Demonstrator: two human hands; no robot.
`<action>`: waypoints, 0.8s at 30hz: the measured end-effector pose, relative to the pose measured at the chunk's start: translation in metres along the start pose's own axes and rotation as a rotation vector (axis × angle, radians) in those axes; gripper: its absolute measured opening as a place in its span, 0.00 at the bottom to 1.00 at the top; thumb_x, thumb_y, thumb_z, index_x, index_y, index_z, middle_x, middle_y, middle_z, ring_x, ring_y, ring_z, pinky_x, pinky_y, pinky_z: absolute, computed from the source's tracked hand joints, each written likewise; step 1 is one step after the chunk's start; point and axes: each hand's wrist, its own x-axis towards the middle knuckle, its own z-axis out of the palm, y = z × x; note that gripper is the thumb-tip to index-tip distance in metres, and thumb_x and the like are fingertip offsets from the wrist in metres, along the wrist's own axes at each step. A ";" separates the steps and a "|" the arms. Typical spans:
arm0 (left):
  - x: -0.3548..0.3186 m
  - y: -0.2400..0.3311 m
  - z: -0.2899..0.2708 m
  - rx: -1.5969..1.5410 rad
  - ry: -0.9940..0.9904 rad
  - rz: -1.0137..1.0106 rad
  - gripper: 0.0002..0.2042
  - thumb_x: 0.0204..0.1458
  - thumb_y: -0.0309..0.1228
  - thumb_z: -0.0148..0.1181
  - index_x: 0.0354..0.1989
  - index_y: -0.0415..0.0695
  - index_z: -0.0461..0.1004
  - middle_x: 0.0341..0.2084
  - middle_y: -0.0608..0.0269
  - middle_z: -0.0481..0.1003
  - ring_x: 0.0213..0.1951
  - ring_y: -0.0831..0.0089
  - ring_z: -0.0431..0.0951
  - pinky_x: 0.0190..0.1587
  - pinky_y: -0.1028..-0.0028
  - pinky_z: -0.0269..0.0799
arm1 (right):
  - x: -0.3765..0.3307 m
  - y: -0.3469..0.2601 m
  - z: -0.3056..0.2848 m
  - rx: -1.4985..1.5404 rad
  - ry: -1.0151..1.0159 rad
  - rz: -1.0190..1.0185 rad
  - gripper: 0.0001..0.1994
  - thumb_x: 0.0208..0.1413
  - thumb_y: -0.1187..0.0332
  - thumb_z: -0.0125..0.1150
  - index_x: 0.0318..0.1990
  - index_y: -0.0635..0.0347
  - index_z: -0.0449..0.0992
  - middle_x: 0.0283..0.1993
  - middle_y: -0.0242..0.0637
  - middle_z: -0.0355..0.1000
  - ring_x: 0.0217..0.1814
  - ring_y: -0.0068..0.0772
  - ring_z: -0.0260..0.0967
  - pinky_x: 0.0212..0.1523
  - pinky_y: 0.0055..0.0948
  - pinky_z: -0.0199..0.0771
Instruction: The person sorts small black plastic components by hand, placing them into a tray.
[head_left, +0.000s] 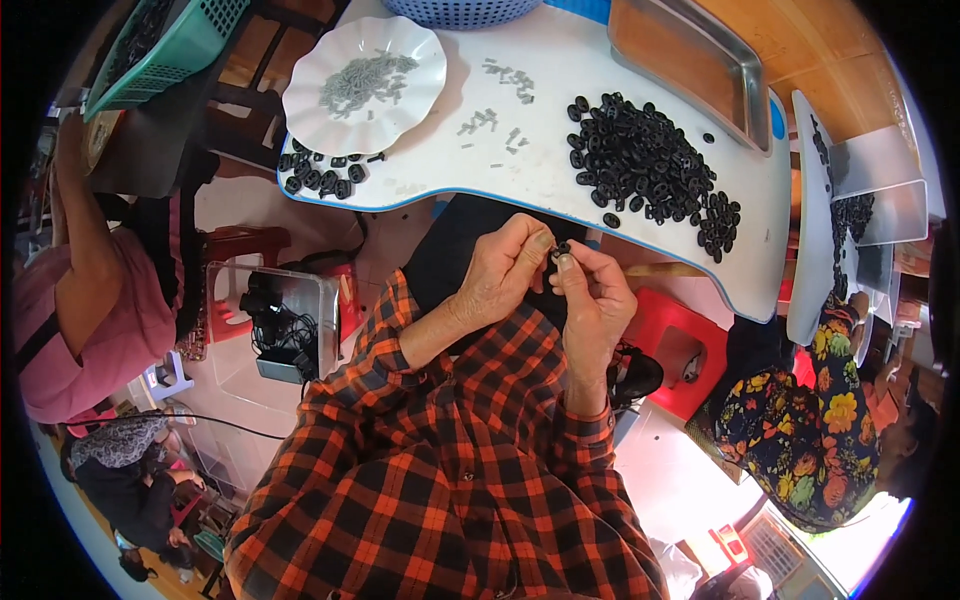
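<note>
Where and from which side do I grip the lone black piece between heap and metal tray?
Probably pinch the lone black piece by its edges, from above on the near side: it looks flat, apart from the heap, the metal tray close beyond.

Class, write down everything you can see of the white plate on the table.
The plate is round, white and glossy, with a wavy, scalloped rim; whether ceramic or plastic is unclear. It sits right side up near the left end of the white table. A loose heap of small pale grey pieces covers its middle. Small black parts lie beside its near rim; whether any touch it is hard to tell.
</note>
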 end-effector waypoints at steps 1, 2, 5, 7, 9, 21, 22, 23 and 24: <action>0.000 0.001 0.001 0.007 0.000 0.008 0.10 0.62 0.31 0.45 0.34 0.36 0.67 0.18 0.66 0.69 0.17 0.83 0.68 0.20 0.81 0.65 | 0.000 0.000 -0.001 0.003 0.000 -0.009 0.06 0.53 0.77 0.60 0.39 0.66 0.75 0.30 0.29 0.73 0.28 0.13 0.67 0.29 0.12 0.68; 0.001 0.001 0.002 0.015 0.003 0.018 0.10 0.62 0.31 0.45 0.34 0.36 0.67 0.18 0.66 0.69 0.18 0.83 0.68 0.20 0.81 0.66 | 0.001 0.001 -0.002 0.007 -0.004 -0.018 0.06 0.53 0.77 0.60 0.39 0.67 0.75 0.30 0.29 0.73 0.27 0.13 0.67 0.29 0.12 0.68; 0.002 0.005 0.002 0.062 -0.003 0.033 0.08 0.61 0.29 0.48 0.34 0.36 0.69 0.19 0.66 0.68 0.18 0.83 0.69 0.20 0.80 0.65 | 0.001 0.004 -0.007 0.000 -0.007 0.000 0.06 0.52 0.76 0.61 0.38 0.66 0.75 0.30 0.29 0.73 0.27 0.13 0.67 0.28 0.12 0.67; 0.006 0.005 0.004 0.148 0.004 0.082 0.06 0.59 0.27 0.50 0.34 0.37 0.70 0.20 0.64 0.69 0.19 0.79 0.70 0.21 0.79 0.66 | 0.002 0.001 -0.012 0.015 0.041 0.018 0.06 0.52 0.76 0.62 0.38 0.66 0.75 0.30 0.29 0.73 0.26 0.14 0.67 0.28 0.12 0.67; 0.015 0.007 0.006 0.239 0.021 0.131 0.05 0.57 0.26 0.52 0.34 0.38 0.71 0.21 0.62 0.70 0.20 0.76 0.72 0.21 0.78 0.66 | 0.003 -0.001 -0.018 0.033 0.078 0.037 0.06 0.52 0.76 0.62 0.38 0.65 0.75 0.29 0.29 0.73 0.26 0.14 0.67 0.27 0.12 0.67; 0.055 0.017 0.044 1.075 -0.071 0.581 0.09 0.43 0.28 0.58 0.35 0.44 0.73 0.23 0.60 0.64 0.27 0.60 0.72 0.24 0.65 0.69 | 0.000 -0.003 -0.047 0.154 0.319 0.014 0.07 0.51 0.77 0.62 0.38 0.65 0.76 0.27 0.30 0.73 0.24 0.13 0.65 0.25 0.12 0.64; 0.056 0.016 0.046 1.064 -0.092 0.590 0.09 0.43 0.28 0.58 0.35 0.44 0.73 0.23 0.60 0.64 0.27 0.60 0.72 0.24 0.65 0.69 | -0.001 -0.003 -0.048 0.167 0.310 0.031 0.07 0.51 0.77 0.62 0.38 0.64 0.76 0.28 0.30 0.73 0.24 0.13 0.66 0.25 0.12 0.65; 0.057 0.016 0.047 1.087 -0.092 0.587 0.08 0.43 0.27 0.58 0.33 0.44 0.73 0.23 0.60 0.64 0.27 0.60 0.72 0.24 0.65 0.69 | -0.001 -0.001 -0.049 0.166 0.338 0.026 0.07 0.51 0.77 0.62 0.38 0.64 0.76 0.28 0.30 0.73 0.24 0.13 0.66 0.25 0.12 0.65; 0.057 0.017 0.049 1.105 -0.101 0.586 0.07 0.42 0.27 0.57 0.32 0.45 0.73 0.22 0.60 0.63 0.27 0.60 0.72 0.25 0.65 0.69 | -0.001 0.000 -0.051 0.127 0.326 0.016 0.07 0.51 0.76 0.63 0.38 0.64 0.76 0.28 0.30 0.73 0.25 0.14 0.66 0.25 0.12 0.65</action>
